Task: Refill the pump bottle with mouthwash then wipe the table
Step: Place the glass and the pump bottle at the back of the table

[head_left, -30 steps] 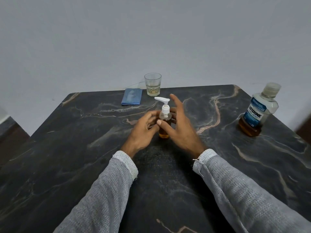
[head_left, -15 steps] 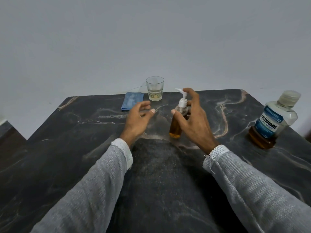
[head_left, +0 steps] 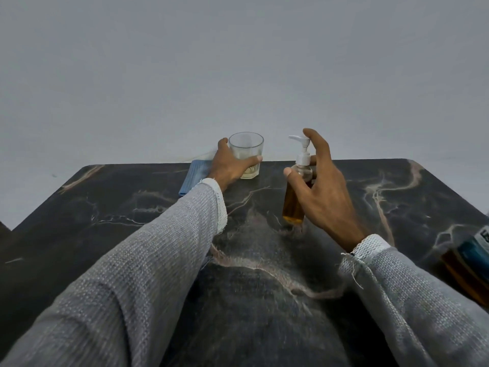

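A small clear pump bottle (head_left: 292, 205) with amber liquid and a white pump head stands lifted slightly above the dark marble table (head_left: 264, 274). My right hand (head_left: 325, 192) grips it, index finger raised beside the pump. My left hand (head_left: 230, 165) is wrapped around a clear glass (head_left: 247, 152) with a little pale liquid, at the table's far edge. A folded blue cloth (head_left: 193, 178) lies just left of the glass, partly under my left wrist. The mouthwash bottle (head_left: 471, 266), blue label and amber liquid, is cut off at the right edge.
A plain grey wall rises right behind the table's far edge. The table's corners are cut at the far left and far right. My grey knitted sleeves cross the near half of the table.
My left hand reached forward and closed around the glass. My right hand carried the pump bottle farther back and right. The view tilted up, pushing the mouthwash bottle to the right edge.
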`<action>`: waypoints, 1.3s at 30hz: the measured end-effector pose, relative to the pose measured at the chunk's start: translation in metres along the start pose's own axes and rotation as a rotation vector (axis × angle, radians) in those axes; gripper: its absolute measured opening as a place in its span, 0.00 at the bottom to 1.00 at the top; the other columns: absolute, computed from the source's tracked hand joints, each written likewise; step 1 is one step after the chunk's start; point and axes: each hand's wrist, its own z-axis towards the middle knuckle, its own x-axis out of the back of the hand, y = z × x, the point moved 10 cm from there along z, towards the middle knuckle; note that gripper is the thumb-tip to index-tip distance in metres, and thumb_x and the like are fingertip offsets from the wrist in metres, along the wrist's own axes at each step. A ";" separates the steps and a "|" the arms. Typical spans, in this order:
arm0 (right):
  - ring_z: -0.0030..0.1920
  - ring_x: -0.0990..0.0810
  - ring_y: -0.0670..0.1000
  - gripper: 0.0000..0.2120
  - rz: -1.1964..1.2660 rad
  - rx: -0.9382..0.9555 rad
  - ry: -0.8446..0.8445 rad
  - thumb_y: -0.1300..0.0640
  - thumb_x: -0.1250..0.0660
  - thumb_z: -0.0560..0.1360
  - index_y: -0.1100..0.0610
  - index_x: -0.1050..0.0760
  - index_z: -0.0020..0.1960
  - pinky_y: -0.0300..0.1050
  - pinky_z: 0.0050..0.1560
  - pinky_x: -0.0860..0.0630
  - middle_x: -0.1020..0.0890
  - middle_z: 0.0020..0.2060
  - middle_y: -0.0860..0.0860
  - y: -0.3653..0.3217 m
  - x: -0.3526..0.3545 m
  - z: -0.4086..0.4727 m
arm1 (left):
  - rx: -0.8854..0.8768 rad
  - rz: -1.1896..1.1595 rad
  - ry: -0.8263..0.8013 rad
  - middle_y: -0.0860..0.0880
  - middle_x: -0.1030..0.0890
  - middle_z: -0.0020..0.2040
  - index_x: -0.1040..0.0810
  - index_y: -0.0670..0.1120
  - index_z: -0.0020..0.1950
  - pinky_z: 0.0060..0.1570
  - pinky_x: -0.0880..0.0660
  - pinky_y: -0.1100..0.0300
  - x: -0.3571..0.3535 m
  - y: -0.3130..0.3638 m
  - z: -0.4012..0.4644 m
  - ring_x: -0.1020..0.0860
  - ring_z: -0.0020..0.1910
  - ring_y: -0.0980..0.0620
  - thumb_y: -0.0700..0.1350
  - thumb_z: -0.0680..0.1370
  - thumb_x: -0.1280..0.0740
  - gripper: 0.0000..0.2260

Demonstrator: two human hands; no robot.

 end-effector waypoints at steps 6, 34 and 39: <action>0.46 0.23 0.36 0.31 0.000 -0.003 0.005 0.48 0.35 0.78 0.35 0.48 0.74 0.29 0.44 0.30 0.25 0.55 0.45 0.019 -0.004 0.002 | -0.026 -0.046 0.030 0.45 0.31 0.71 0.44 0.45 0.75 0.66 0.29 0.54 -0.013 -0.014 0.016 0.29 0.67 0.46 0.51 0.68 0.21 0.44; 0.31 0.24 0.45 0.27 0.152 -0.134 0.031 0.56 0.37 0.77 0.42 0.44 0.70 0.40 0.30 0.25 0.23 0.35 0.49 -0.066 0.033 -0.131 | -0.200 -0.153 0.140 0.59 0.24 0.62 0.35 0.59 0.71 0.57 0.23 0.58 0.052 0.003 -0.239 0.24 0.61 0.57 0.50 0.63 0.19 0.40; 0.30 0.24 0.44 0.25 0.076 -0.101 -0.016 0.59 0.40 0.77 0.43 0.45 0.69 0.36 0.27 0.30 0.24 0.35 0.46 -0.083 0.026 -0.144 | -0.199 -0.178 0.139 0.58 0.23 0.62 0.34 0.61 0.70 0.59 0.24 0.58 0.047 -0.003 -0.248 0.24 0.61 0.59 0.53 0.61 0.19 0.40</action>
